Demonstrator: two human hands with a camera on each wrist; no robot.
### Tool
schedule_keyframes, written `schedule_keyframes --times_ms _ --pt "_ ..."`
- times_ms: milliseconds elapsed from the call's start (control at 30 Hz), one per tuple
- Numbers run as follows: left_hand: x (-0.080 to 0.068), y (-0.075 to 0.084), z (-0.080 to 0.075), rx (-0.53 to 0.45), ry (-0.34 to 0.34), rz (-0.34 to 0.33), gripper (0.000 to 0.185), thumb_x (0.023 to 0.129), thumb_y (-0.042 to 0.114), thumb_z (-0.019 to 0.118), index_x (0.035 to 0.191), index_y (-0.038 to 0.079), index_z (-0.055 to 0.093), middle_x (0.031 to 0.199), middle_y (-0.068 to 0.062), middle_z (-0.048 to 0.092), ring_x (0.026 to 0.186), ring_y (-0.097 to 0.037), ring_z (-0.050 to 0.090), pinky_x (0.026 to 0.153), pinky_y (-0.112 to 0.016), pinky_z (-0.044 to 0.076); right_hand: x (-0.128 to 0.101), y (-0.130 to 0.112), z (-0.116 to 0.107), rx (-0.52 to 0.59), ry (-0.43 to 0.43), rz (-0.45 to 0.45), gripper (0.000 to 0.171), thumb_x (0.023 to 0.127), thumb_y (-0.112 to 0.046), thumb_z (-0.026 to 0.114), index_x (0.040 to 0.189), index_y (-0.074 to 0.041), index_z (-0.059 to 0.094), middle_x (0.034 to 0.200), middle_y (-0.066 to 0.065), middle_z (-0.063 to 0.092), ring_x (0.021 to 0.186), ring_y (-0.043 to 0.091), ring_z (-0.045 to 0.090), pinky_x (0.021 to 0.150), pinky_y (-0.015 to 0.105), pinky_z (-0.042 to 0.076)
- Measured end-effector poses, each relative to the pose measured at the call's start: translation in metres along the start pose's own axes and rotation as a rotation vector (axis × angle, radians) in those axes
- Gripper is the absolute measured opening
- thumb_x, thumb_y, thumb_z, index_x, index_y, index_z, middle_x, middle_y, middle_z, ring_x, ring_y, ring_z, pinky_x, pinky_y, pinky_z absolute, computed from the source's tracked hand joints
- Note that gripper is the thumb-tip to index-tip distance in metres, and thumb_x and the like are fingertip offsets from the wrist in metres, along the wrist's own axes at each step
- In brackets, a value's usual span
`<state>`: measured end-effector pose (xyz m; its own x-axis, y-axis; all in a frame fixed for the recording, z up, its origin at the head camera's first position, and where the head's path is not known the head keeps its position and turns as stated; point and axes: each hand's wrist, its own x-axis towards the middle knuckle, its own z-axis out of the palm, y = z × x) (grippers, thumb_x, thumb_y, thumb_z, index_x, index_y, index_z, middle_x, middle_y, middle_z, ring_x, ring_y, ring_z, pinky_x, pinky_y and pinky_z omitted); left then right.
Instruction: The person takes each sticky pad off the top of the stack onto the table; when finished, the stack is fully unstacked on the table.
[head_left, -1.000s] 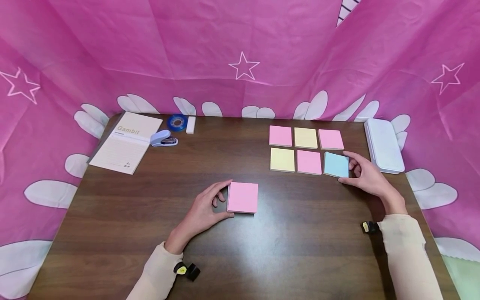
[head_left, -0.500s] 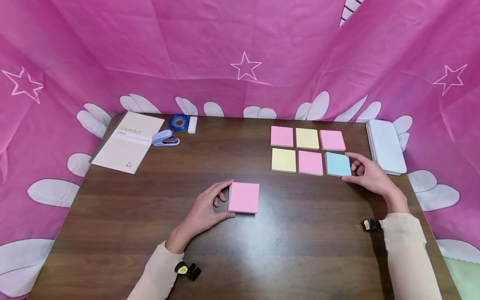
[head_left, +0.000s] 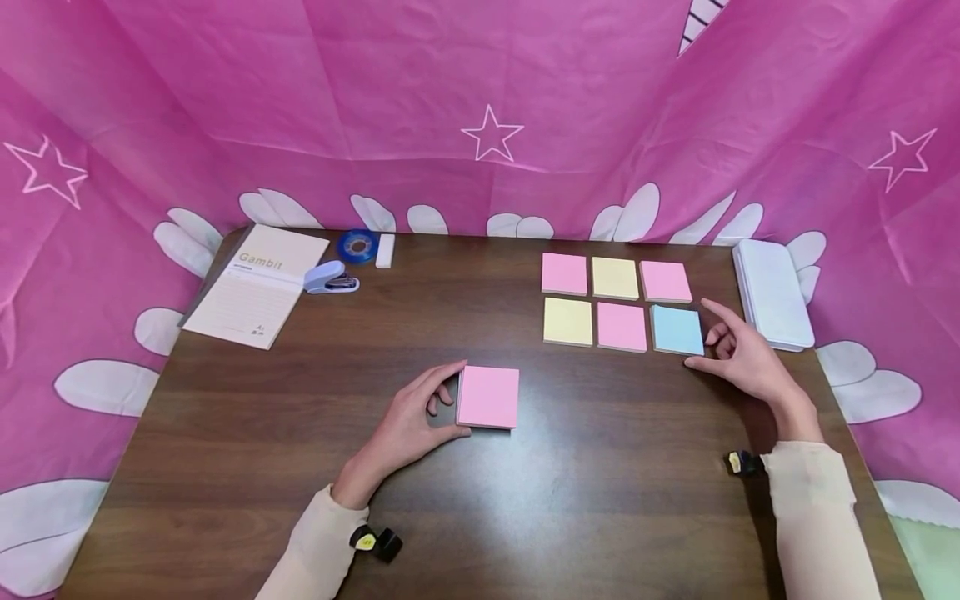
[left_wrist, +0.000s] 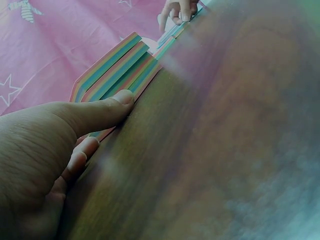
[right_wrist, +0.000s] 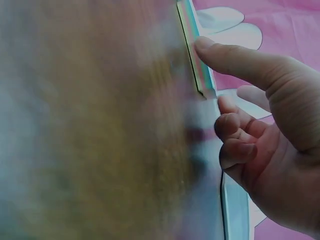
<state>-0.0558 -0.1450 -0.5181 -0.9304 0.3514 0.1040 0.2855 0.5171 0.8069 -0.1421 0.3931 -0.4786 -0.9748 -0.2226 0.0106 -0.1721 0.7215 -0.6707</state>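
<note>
Near the middle of the table, my left hand (head_left: 408,421) grips a stack of sticky note pads (head_left: 487,397) at its left side, thumb in front and index finger behind. The top pad is pink; striped edges of several colours show in the left wrist view, where the thumb (left_wrist: 112,107) lies against them. A blue-topped sticky note pad (head_left: 677,330) lies flat at the near right of two rows of pads. Just right of it is my right hand (head_left: 750,358), thumb and index finger spread apart, other fingers bent, holding nothing.
Pink pads (head_left: 564,274) and yellow pads (head_left: 567,322) fill the rest of the two rows. A white case (head_left: 772,293) stands at the far right. Back left are a notebook (head_left: 255,287), a stapler (head_left: 330,277), blue tape (head_left: 357,247) and a white block (head_left: 385,250).
The blue pad has straightened into line with its row. My right hand has let go of it and drawn slightly right. My left hand stays on the stack.
</note>
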Motion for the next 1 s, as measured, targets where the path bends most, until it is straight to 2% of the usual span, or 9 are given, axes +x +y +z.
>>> schedule_keyframes --times_ms 167,433,767,1000 --pt "0.0 0.001 -0.001 0.01 -0.002 -0.01 0.102 0.077 0.012 0.104 0.165 0.015 0.052 0.117 -0.001 0.064 0.088 -0.014 0.053 0.075 -0.027 0.046 -0.01 -0.018 0.008 0.047 0.087 -0.032 0.086 0.086 0.0 0.095 0.16 -0.002 0.052 0.099 0.014 0.057 0.078 0.013 0.05 0.067 0.017 0.042" --pt "0.0 0.001 -0.001 0.026 -0.009 -0.024 0.097 0.078 0.014 0.104 0.162 0.013 0.055 0.135 -0.005 0.063 0.09 -0.014 0.054 0.076 -0.027 0.047 -0.012 -0.057 0.043 0.074 0.159 -0.209 0.066 0.081 0.006 0.096 0.14 -0.004 0.068 0.091 0.006 0.062 0.069 0.014 0.053 0.062 0.018 0.041" --pt "0.0 0.0 0.0 0.023 -0.008 -0.023 0.096 0.078 0.014 0.104 0.161 0.014 0.056 0.136 -0.004 0.063 0.091 -0.014 0.055 0.076 -0.027 0.047 -0.011 -0.116 0.104 0.143 0.064 -0.372 0.057 0.085 0.001 0.094 0.136 -0.001 0.069 0.084 -0.002 0.061 0.065 0.01 0.052 0.059 0.021 0.043" --pt "0.0 0.0 0.0 0.026 -0.008 -0.02 0.096 0.079 0.014 0.104 0.161 0.013 0.056 0.136 -0.005 0.063 0.09 -0.013 0.055 0.076 -0.027 0.047 -0.011 -0.152 0.142 0.224 -0.021 -0.397 0.057 0.086 -0.004 0.095 0.137 -0.001 0.069 0.083 -0.001 0.061 0.065 0.008 0.05 0.06 0.023 0.043"
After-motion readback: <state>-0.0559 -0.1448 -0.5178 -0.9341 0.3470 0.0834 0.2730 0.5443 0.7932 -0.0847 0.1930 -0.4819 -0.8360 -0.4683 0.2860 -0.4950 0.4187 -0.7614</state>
